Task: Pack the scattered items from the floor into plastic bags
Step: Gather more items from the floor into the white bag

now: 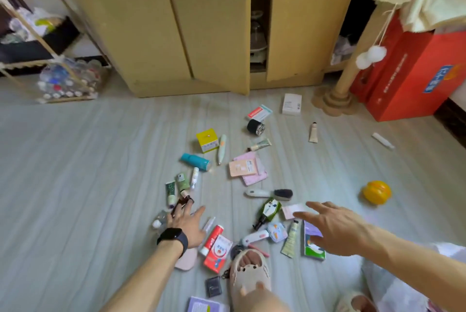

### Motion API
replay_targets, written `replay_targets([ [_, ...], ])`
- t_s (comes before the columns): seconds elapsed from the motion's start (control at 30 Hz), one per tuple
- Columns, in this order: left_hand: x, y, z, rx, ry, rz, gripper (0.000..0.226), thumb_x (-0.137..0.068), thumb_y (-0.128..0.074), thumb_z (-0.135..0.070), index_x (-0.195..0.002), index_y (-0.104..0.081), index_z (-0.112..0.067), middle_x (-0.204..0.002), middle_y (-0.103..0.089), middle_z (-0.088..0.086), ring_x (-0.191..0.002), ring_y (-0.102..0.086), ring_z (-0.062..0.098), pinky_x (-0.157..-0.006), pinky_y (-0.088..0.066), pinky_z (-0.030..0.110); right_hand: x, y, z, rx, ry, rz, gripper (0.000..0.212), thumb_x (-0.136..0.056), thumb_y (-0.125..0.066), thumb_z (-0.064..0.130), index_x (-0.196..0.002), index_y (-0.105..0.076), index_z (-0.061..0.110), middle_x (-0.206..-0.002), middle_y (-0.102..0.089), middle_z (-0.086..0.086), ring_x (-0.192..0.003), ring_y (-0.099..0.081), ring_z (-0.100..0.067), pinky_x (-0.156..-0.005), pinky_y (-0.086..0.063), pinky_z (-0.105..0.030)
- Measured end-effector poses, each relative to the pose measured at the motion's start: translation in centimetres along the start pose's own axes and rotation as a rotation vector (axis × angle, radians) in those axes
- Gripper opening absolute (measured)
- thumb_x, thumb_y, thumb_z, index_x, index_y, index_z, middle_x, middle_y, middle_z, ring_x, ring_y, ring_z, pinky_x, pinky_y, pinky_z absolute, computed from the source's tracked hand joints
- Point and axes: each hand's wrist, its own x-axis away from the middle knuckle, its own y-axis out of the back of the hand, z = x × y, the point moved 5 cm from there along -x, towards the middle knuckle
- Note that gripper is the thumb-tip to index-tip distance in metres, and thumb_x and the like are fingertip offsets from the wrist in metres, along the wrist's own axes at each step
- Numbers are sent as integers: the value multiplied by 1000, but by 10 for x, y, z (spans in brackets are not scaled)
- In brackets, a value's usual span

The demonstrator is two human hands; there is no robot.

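Observation:
Several small items lie scattered on the grey floor: a yellow box (207, 139), a teal bottle (195, 161), pink packets (247, 168), a brush (269, 193), a green bottle (269, 211), a red tube (213, 238). My left hand (187, 226), with a black watch, reaches with straight fingers over a brown bottle (183, 202). My right hand (330, 229) is spread open above a purple-green box (312, 243) and a pink card (292, 210). A white plastic bag (413, 284) lies at the lower right.
A yellow cabinet (176, 21) stands behind. A rack with a bag of bottles (68, 79) is at left. A red box (413, 69) and a scratching post (340, 89) stand at right. An orange ball (376, 192) lies at right. My slippered foot (249, 271) stands among the items.

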Motion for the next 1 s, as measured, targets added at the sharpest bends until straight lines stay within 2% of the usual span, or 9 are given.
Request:
replay_targets([
  [0.17,-21,-69,32,111,180,37,87,-87,-49,-60,-153,5,-43,-161,22,5,-148,11,37,-117,-4,57,-70,-68,-6,-125,-154,75,66,-96,-46,50,-153,-13,46,-163,-8,-1,-143,-28,-26,-105,-41,-34],
  [0.33,-61,-80,61,279,317,-85,85,-84,-54,-61,-152,-7,-43,-162,7,2,-147,3,33,-115,-15,57,-110,-146,-25,-497,-488,-59,83,-88,-51,64,-153,-3,46,-162,6,-9,-140,-27,-43,-105,-41,-50],
  [0.47,-95,-105,75,314,348,80,90,-77,-57,-71,-151,-13,-46,-162,8,-1,-145,11,41,-119,-9,52,-115,-185,-27,-657,-695,-214,76,-87,-56,62,-152,-23,41,-155,-18,-12,-130,-33,-42,-95,-44,-55],
  [0.53,-100,-108,70,334,389,29,83,-79,-59,-69,-149,-24,-44,-161,-3,2,-142,-3,44,-114,-19,47,-118,-183,-25,-612,-684,-385,59,-94,-54,50,-146,-40,27,-139,-40,-21,-122,-38,-39,-88,-44,-54],
  [0.6,-96,-107,57,344,415,-119,61,-85,-59,-57,-141,-42,-39,-155,-24,0,-130,-24,39,-96,-32,34,-122,-185,-20,-529,-634,-480,43,-95,-56,35,-130,-54,11,-119,-52,-27,-118,-40,-37,-85,-40,-54],
  [0.73,-86,-103,32,314,378,-194,23,-92,-54,-45,-113,-54,-35,-140,-39,-8,-114,-31,33,-73,-42,34,-111,-196,-8,-564,-772,-409,50,-91,-56,43,-121,-55,3,-121,-46,-28,-100,-48,-44,-77,-44,-52],
  [0.83,-93,-100,25,233,289,-130,20,-93,-51,-44,-111,-54,-34,-135,-44,-4,-124,-34,31,-80,-45,35,-99,-206,1,-599,-797,-266,67,-78,-75,41,-122,-50,-2,-114,-45,-29,-88,-49,-44,-70,-44,-50],
  [0.9,-98,-94,26,260,279,-129,18,-92,-51,-40,-108,-56,-33,-127,-52,0,-125,-38,29,-85,-45,34,-93,-217,7,-564,-736,-194,62,-72,-81,34,-112,-54,-5,-96,-49,-29,-74,-50,-41,-66,-43,-47],
  [1.0,-102,-83,26,275,254,-154,12,-89,-51,-36,-98,-58,-33,-110,-61,3,-112,-46,29,-79,-45,32,-85,-205,0,-632,-741,-112,55,-82,-66,47,-115,-50,7,-103,-49,-20,-85,-54,-40,-77,-43,-43],
])
